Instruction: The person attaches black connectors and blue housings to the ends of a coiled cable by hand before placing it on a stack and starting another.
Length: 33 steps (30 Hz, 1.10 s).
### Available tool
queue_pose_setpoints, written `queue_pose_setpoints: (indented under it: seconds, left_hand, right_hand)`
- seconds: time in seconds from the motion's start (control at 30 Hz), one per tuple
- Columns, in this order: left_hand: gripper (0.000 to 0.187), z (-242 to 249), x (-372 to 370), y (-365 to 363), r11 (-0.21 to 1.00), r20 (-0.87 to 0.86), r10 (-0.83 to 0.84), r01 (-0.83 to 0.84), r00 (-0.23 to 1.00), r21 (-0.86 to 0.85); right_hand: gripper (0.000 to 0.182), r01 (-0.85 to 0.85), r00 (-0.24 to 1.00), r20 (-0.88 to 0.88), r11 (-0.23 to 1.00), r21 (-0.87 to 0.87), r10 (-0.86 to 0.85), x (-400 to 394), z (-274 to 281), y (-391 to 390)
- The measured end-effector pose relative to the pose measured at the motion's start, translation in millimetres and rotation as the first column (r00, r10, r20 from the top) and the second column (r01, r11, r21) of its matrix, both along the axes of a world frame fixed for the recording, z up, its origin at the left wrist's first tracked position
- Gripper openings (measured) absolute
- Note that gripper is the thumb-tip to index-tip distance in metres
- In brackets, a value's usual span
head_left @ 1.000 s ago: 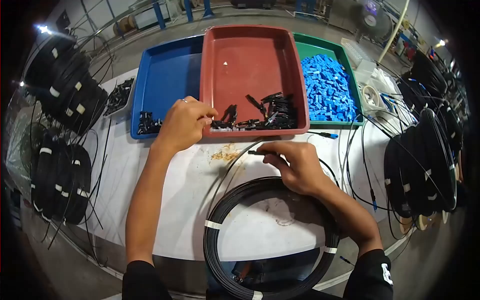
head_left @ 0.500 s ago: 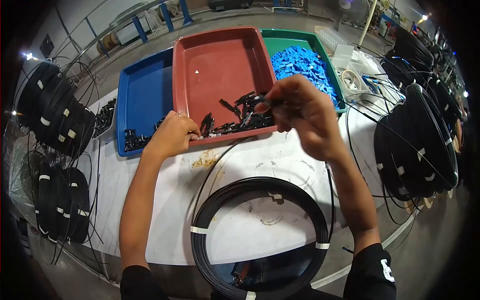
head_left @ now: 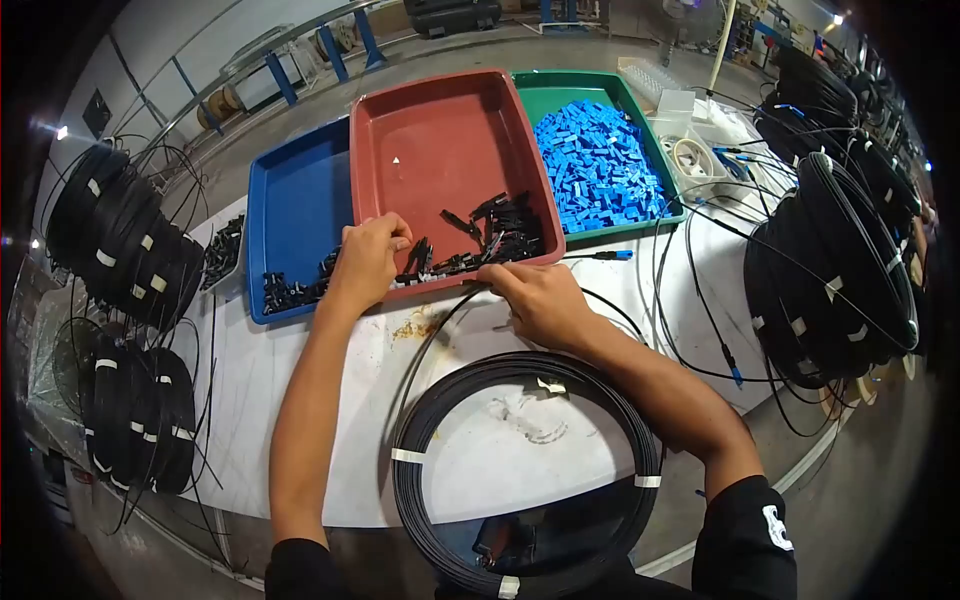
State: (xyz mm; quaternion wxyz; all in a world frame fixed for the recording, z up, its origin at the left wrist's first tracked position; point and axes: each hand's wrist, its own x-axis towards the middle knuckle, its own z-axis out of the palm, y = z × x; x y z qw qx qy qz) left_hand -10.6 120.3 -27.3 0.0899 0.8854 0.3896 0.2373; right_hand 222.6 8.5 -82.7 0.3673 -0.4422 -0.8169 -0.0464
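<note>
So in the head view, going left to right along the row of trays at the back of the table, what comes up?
Small tray of black parts → blue tray → red tray → green tray heaped with blue pieces → white box.

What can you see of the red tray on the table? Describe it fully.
The red tray is a shallow rectangular tray, plastic by its look, with a raised rim. It lies flat between a blue tray and a green tray. Small black parts cluster at its near end; the rest is bare. The left hand rests over its near rim.
</note>
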Motion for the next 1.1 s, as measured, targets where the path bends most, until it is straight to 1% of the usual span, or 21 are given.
queue_pose_setpoints:
  seconds: [0.03,0.07,0.1,0.13,0.17,0.2,0.23,0.27,0.3,0.33,0.43,0.47,0.5,0.57,0.6,0.7,0.8,0.83,0.9,1.03,1.1]
  left_hand:
    - [0.005,-1.0,4.0,-1.5,0.995,0.180,0.012,0.006,0.984,-0.100]
    - [0.007,-2.6,6.9,-3.0,0.980,0.350,0.044,0.028,0.936,-0.197]
    - [0.009,-4.2,8.8,-4.3,0.956,0.505,0.091,0.067,0.858,-0.287]
    - [0.009,-5.8,11.3,-6.5,0.903,0.696,0.028,0.281,0.718,-0.326]
    - [0.009,-8.0,13.9,-12.4,0.903,0.696,0.023,0.284,0.717,-0.322]
    - [0.010,-4.8,19.9,-26.0,0.757,0.861,0.049,0.544,0.506,-0.363]
    - [0.014,-5.8,24.4,-36.9,0.564,0.951,0.146,0.767,0.271,-0.305]
    - [0.014,-11.2,26.3,-43.5,0.562,0.953,0.148,0.770,0.266,-0.302]
    - [0.015,-16.7,27.7,-49.6,0.508,0.959,0.140,0.814,0.245,-0.282]
    - [0.016,-21.1,30.7,-54.0,0.451,0.966,0.136,0.854,0.221,-0.259]
    - [0.014,-24.3,40.9,-67.3,0.443,0.960,0.185,0.853,0.212,-0.274]
    - [0.015,-30.3,42.1,-67.3,0.475,0.964,0.186,0.841,0.192,-0.259]
    - [0.015,-31.8,43.1,-69.2,0.478,0.963,0.190,0.839,0.192,-0.261]
    - [0.016,-34.1,46.4,-74.1,0.514,0.972,0.180,0.828,0.151,-0.223]
    - [0.017,-33.3,48.5,-77.0,0.498,0.978,0.181,0.847,0.107,-0.185]
    - [0.018,-29.6,48.1,-81.4,0.466,0.967,0.232,0.860,0.106,-0.207]
    - [0.018,-32.2,47.9,-82.0,0.479,0.957,0.276,0.851,0.088,-0.216]
    - [0.018,-31.6,47.8,-82.5,0.478,0.957,0.275,0.852,0.089,-0.217]
    - [0.019,-29.9,47.0,-83.3,0.527,0.958,0.254,0.812,0.132,-0.251]
    - [0.019,-29.3,45.0,-83.6,0.562,0.960,0.218,0.781,0.176,-0.271]
    - [0.017,-24.4,46.1,-86.6,0.629,0.957,0.186,0.721,0.223,-0.291]
  right_hand:
    - [0.032,0.029,0.999,-0.019,0.999,-0.020,-0.030,0.8,-0.4,2.2]
    - [0.028,0.067,0.994,-0.084,0.996,-0.052,-0.071,1.0,-0.5,2.1]
    - [0.028,0.067,0.994,-0.082,0.996,-0.050,-0.071,0.6,2.8,0.9]
    - [0.026,0.060,0.978,-0.197,0.998,-0.034,-0.066,0.3,7.6,-1.1]
    - [0.024,0.057,0.949,-0.309,0.998,-0.016,-0.059,0.8,11.7,-2.8]
    - [0.022,0.026,0.921,-0.387,0.998,-0.054,-0.045,2.3,13.4,-4.7]
    - [0.022,0.028,0.922,-0.384,0.998,-0.054,-0.047,3.2,15.3,-7.4]
    - [0.023,0.063,0.934,-0.353,0.998,-0.005,-0.061,4.1,17.7,-10.6]
    - [0.024,0.096,0.944,-0.322,0.994,0.045,-0.076,4.3,20.7,-13.6]
    - [0.024,0.075,0.953,-0.301,0.989,0.130,-0.033,3.1,25.2,-16.6]
    - [0.025,0.024,0.940,-0.342,0.991,0.135,0.024,-1.7,28.5,-22.6]
    - [0.025,0.016,0.943,-0.332,0.993,0.119,0.025,-1.6,29.6,-25.9]
    - [0.025,0.012,0.943,-0.332,0.993,0.116,0.028,-3.7,30.9,-27.9]
    - [0.026,0.001,0.925,-0.377,0.990,0.141,0.053,-6.6,32.8,-30.4]
    - [0.026,-0.002,0.925,-0.376,0.990,0.140,0.055,-7.2,31.9,-30.0]
    - [0.026,-0.020,0.907,-0.410,0.984,0.179,0.093,-7.4,29.3,-30.5]
    - [0.028,-0.003,0.929,-0.361,0.978,0.207,0.079,-5.1,32.0,-31.8]
    - [0.028,0.007,0.933,-0.354,0.983,0.186,0.061,-4.9,33.3,-33.6]
    - [0.029,0.016,0.937,-0.348,0.986,0.166,0.043,-4.6,33.5,-34.5]
    - [0.027,0.017,0.921,-0.388,0.991,0.135,0.037,-6.2,32.6,-35.9]
    - [0.026,0.016,0.912,-0.409,0.991,0.135,0.041,-5.4,32.7,-36.0]
